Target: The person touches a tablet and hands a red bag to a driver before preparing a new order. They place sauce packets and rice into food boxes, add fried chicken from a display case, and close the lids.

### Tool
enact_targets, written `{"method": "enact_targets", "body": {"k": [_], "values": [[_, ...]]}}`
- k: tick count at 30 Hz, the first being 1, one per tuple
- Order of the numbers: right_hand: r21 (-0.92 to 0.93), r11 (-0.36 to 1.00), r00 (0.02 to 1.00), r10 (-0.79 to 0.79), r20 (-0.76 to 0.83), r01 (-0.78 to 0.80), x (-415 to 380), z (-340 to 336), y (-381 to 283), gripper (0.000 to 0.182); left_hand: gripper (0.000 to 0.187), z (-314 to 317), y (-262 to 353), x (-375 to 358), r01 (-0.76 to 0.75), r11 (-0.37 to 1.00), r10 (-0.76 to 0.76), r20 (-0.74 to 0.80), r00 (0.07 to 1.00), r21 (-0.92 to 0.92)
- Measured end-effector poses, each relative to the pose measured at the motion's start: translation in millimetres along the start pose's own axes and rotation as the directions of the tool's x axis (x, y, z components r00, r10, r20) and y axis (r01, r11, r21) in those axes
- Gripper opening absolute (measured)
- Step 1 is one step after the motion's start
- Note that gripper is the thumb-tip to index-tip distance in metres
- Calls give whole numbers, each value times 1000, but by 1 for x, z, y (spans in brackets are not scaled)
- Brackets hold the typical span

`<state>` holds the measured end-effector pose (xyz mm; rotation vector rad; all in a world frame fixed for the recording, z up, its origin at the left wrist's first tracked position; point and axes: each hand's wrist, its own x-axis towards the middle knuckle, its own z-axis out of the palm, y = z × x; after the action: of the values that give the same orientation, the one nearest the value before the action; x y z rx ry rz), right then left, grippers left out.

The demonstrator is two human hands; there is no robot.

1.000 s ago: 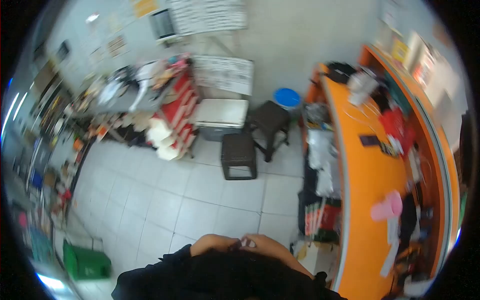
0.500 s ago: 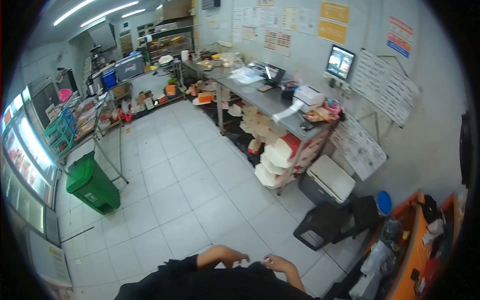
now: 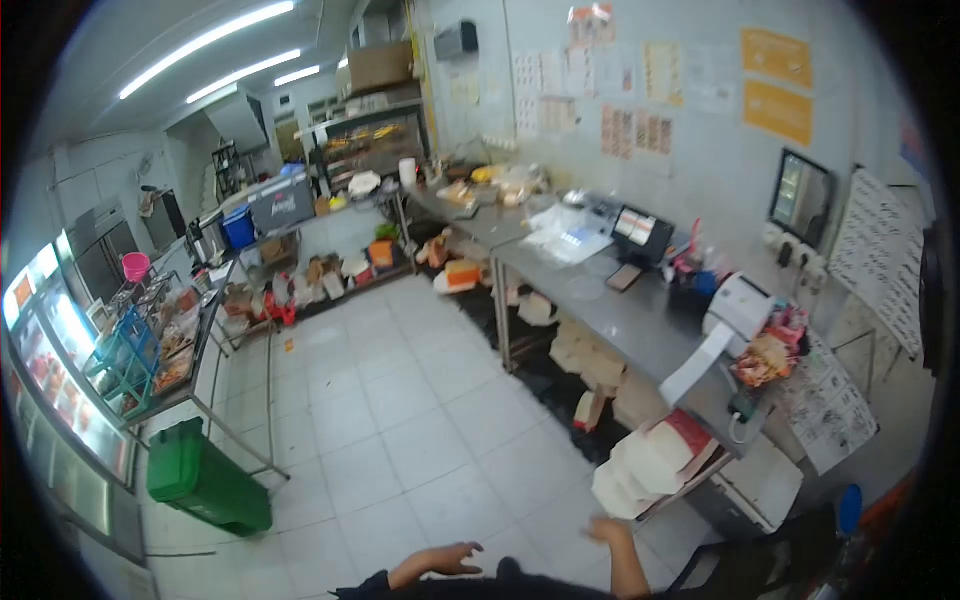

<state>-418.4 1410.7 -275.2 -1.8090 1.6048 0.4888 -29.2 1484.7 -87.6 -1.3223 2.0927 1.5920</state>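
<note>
My left hand (image 3: 455, 560) is at the bottom, in front of my dark clothing, with its fingers stretched apart and nothing in them. My right hand (image 3: 606, 531) is held out lower right, somewhat blurred; its fingers look loosely extended, and I make out nothing in it. The nearest things to it are the stacked white cartons (image 3: 640, 470) on the shelf under the steel table (image 3: 590, 305), apart from the hand. A label printer (image 3: 740, 305) with a strip of paper hanging out stands on that table's near end.
A green bin (image 3: 205, 480) stands on the tiled floor (image 3: 390, 440) at left, beside glass-door fridges (image 3: 75, 350). A dark stool (image 3: 740, 560) and a grey box with a white lid (image 3: 765, 480) are at lower right. A small screen device (image 3: 640, 232) sits on the table.
The view has moved forward and tilted up, so the steel table and cartons appear closer. My hands, near each other before, are now further apart, the right one reaching outward.
</note>
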Motion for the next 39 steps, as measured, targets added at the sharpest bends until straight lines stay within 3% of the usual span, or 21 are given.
{"method": "enact_targets", "body": {"k": [1,3,4,5,7,9,11,13,15,17,19,21,22,25,26,28,31,34,36,39], "values": [[133,983,982,-109,-155,130,8,-67,-40,64,72,-28,-12,-4,-8,998,8,-6,1000,65],[216,862,857,-363,-366,458,36,-189,-107,57,64,-86,-22,-9,53,991,-44,79,996,-124],[377,765,847,-411,-337,522,48,-244,-140,46,62,-115,-31,-10,61,973,-40,97,994,-223],[651,427,755,-539,-374,628,98,-268,-148,33,61,-145,-40,-7,69,946,-34,114,993,-317],[808,296,832,-408,-375,509,141,-338,-186,32,62,-212,-48,3,93,941,-63,102,993,-327],[558,237,607,-297,-737,795,220,-372,-197,37,65,-265,-90,28,74,954,-51,89,995,-289],[601,115,610,-75,-789,791,240,-420,-203,45,67,-333,-118,62,108,967,-70,166,984,-232],[608,16,590,223,-776,794,257,-467,-193,43,67,-407,-102,91,208,947,-141,264,954,-246],[482,149,375,449,-811,864,282,-517,-149,38,76,-462,-110,139,140,984,-90,364,927,-113],[378,548,35,535,-844,747,341,-560,-55,35,82,-511,-108,184,-4,1000,16,425,905,-29],[402,558,-37,614,-788,726,345,-617,-9,34,84,-561,-95,217,-77,997,60,466,883,18],[649,706,-61,689,-722,282,337,-676,8,38,85,-602,-97,262,-160,980,85,485,870,115],[719,694,-89,719,-690,31,343,-703,20,40,85,-618,-94,281,-202,960,89,478,874,191],[702,666,-216,668,-712,-252,383,-762,73,48,84,-697,-37,326,64,946,-181,354,918,318],[708,627,-168,699,-696,-326,389,-780,84,52,84,-729,-9,336,145,941,-240,302,923,307],[697,614,-260,652,-712,-371,411,-798,109,54,83,-752,-17,347,69,986,-117,334,935,154],[688,569,-375,579,-724,-451,438,-813,127,58,81,-798,0,365,49,950,-110,184,977,308],[662,516,-403,531,-746,-544,446,-815,128,60,78,-834,-53,431,-14,999,-7,439,898,43],[654,536,-450,474,-757,-534,448,-819,130,59,78,-852,-57,460,45,995,-83,480,874,90],[645,547,-476,435,-764,-534,449,-817,131,57,78,-877,-42,473,-33,978,-72,481,874,206]]}}
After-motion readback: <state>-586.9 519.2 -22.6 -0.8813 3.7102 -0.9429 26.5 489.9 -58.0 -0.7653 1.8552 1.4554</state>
